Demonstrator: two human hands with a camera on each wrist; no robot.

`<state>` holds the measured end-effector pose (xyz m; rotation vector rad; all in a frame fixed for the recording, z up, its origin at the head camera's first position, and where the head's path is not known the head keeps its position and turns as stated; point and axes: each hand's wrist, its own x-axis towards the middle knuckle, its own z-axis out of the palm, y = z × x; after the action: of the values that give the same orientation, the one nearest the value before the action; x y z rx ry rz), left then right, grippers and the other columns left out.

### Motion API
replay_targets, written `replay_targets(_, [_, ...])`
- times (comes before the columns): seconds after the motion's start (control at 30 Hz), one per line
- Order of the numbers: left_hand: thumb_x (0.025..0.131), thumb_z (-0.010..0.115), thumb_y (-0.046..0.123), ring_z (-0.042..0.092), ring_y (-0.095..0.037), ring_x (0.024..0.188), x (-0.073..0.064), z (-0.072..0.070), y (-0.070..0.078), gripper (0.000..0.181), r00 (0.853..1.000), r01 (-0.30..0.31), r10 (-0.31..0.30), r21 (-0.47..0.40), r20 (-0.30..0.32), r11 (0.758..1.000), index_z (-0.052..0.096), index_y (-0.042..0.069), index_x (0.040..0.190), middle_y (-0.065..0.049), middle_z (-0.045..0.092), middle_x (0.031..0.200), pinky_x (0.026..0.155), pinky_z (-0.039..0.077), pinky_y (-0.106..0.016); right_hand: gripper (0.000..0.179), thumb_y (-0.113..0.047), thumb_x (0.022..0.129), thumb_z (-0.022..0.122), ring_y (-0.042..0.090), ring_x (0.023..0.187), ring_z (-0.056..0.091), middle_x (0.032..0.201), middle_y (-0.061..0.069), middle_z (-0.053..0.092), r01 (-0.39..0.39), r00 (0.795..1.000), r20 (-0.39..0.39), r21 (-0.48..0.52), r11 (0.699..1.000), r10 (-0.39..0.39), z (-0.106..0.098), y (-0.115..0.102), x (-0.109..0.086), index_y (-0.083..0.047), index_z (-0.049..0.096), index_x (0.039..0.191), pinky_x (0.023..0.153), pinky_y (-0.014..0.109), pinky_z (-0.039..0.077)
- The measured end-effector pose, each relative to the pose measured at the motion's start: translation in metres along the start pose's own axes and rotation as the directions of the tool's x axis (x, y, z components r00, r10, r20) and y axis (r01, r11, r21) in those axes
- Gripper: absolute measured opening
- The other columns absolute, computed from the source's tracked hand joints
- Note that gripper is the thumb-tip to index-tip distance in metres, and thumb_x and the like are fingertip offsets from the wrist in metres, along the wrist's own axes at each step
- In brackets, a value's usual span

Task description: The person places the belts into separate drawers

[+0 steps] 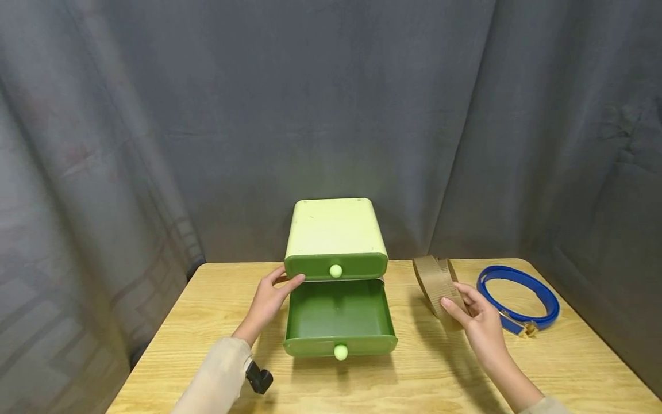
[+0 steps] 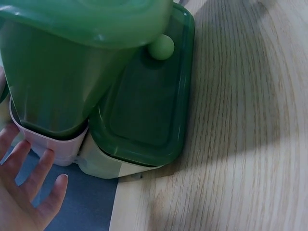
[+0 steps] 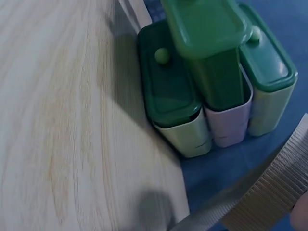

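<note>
A small drawer cabinet (image 1: pixel 336 227) with green fronts and round light-green knobs stands at the table's back. Its middle drawer (image 1: pixel 338 316), in the pink tier, is pulled out, and its green inside shows bare. My left hand (image 1: pixel 269 299) rests at the cabinet's left side, thumb by the top drawer's lower corner. In the left wrist view those fingers (image 2: pixel 36 175) lie fairly straight against the pink tier. To the right of the cabinet, my right hand (image 1: pixel 478 319) pinches a coiled tan webbing belt (image 1: pixel 437 287) above the table; its ribbed weave (image 3: pixel 269 192) shows in the right wrist view.
A coiled blue belt (image 1: pixel 548 299) with a gold-coloured buckle lies at the table's right. The wooden table (image 1: pixel 196 322) ends at grey curtains (image 1: pixel 331 115) behind and on both sides. A bottom drawer (image 3: pixel 168 82) sits closed under the pulled-out one.
</note>
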<state>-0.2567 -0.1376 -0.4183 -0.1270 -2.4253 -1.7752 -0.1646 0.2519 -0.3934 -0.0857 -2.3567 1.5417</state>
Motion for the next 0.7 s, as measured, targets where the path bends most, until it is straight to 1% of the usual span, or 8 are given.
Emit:
replay_targets(0.13, [0.087,0.075,0.045,0.054,-0.028,0.12,0.001,0.001,0.002,0.057,1.0,-0.005,0.005,0.004,0.001,1.0,0.063,0.015,0.133,-0.008,0.057,0.137,0.097,0.046,-0.047,0.047,-0.017,0.096,0.068,-0.013,0.117,0.043,0.128,-0.015,0.054,0.044,0.999,0.023,0.014,0.999,-0.045,-0.007,-0.005,-0.009,0.002,0.053,0.136,0.088,0.003,0.036])
replay_targets(0.2, [0.087,0.075,0.046,0.054,-0.028,0.12,0.002,0.001,0.003,0.057,1.0,-0.004,0.004,0.005,-0.001,1.0,0.063,0.014,0.133,-0.008,0.057,0.137,0.097,0.046,-0.047,0.043,-0.011,0.095,0.068,-0.012,0.108,0.049,0.116,-0.02,0.058,0.082,0.996,0.036,0.044,0.996,-0.084,-0.009,-0.008,-0.014,0.005,0.055,0.132,0.086,0.005,0.039])
replay_targets(0.27, [0.087,0.075,0.046,0.054,-0.028,0.12,0.002,0.001,0.005,0.057,1.0,-0.005,0.005,0.005,-0.002,1.0,0.063,0.015,0.133,-0.008,0.057,0.137,0.097,0.046,-0.047,0.038,-0.004,0.092,0.069,-0.01,0.103,0.053,0.106,-0.021,0.063,0.128,0.99,0.048,0.074,0.989,-0.132,-0.009,-0.011,-0.018,0.007,0.057,0.128,0.084,0.005,0.041])
replay_targets(0.37, [0.087,0.075,0.045,0.054,-0.028,0.12,0.003,0.001,0.005,0.056,1.0,-0.009,0.009,0.001,-0.005,1.0,0.063,0.014,0.133,-0.008,0.057,0.136,0.097,0.046,-0.047,0.032,0.006,0.089,0.068,-0.008,0.1,0.058,0.1,-0.015,0.069,0.189,0.976,0.08,0.128,0.974,-0.2,-0.007,-0.015,-0.024,0.006,0.061,0.121,0.082,0.008,0.044])
replay_targets(0.4, [0.087,0.075,0.045,0.054,-0.028,0.12,0.002,0.001,0.005,0.056,1.0,-0.008,0.008,0.001,-0.006,1.0,0.063,0.014,0.133,-0.008,0.057,0.137,0.097,0.046,-0.047,0.031,0.007,0.088,0.068,-0.009,0.102,0.057,0.102,-0.016,0.069,0.206,0.972,0.09,0.135,0.969,-0.219,-0.007,-0.016,-0.026,0.005,0.062,0.119,0.082,0.007,0.044])
replay_targets(0.5, [0.087,0.075,0.044,0.054,-0.03,0.121,0.001,0.001,0.004,0.056,1.0,-0.002,0.002,0.004,-0.004,1.0,0.063,0.014,0.133,-0.009,0.057,0.137,0.096,0.047,-0.047,0.031,0.012,0.087,0.066,-0.006,0.105,0.059,0.109,-0.015,0.069,0.272,0.945,0.142,0.164,0.948,-0.295,-0.005,-0.019,-0.033,0.005,0.064,0.117,0.081,0.01,0.047])
replay_targets(0.57, [0.087,0.075,0.043,0.054,-0.03,0.121,-0.001,0.001,0.003,0.056,1.0,0.0,0.0,0.003,-0.004,1.0,0.063,0.014,0.133,-0.009,0.057,0.138,0.096,0.047,-0.047,0.031,0.013,0.087,0.065,-0.003,0.103,0.061,0.11,-0.013,0.069,0.314,0.918,0.191,0.185,0.931,-0.348,-0.005,-0.021,-0.036,0.004,0.064,0.117,0.078,0.013,0.049])
replay_targets(0.7, [0.088,0.075,0.043,0.054,-0.029,0.12,-0.002,0.0,0.0,0.055,1.0,-0.007,0.007,0.007,-0.01,1.0,0.063,0.015,0.134,-0.008,0.057,0.137,0.094,0.048,-0.046,0.033,0.014,0.087,0.064,0.004,0.092,0.065,0.107,-0.008,0.07,0.405,0.834,0.298,0.242,0.882,-0.465,0.0,-0.027,-0.038,0.0,0.064,0.117,0.071,0.021,0.053])
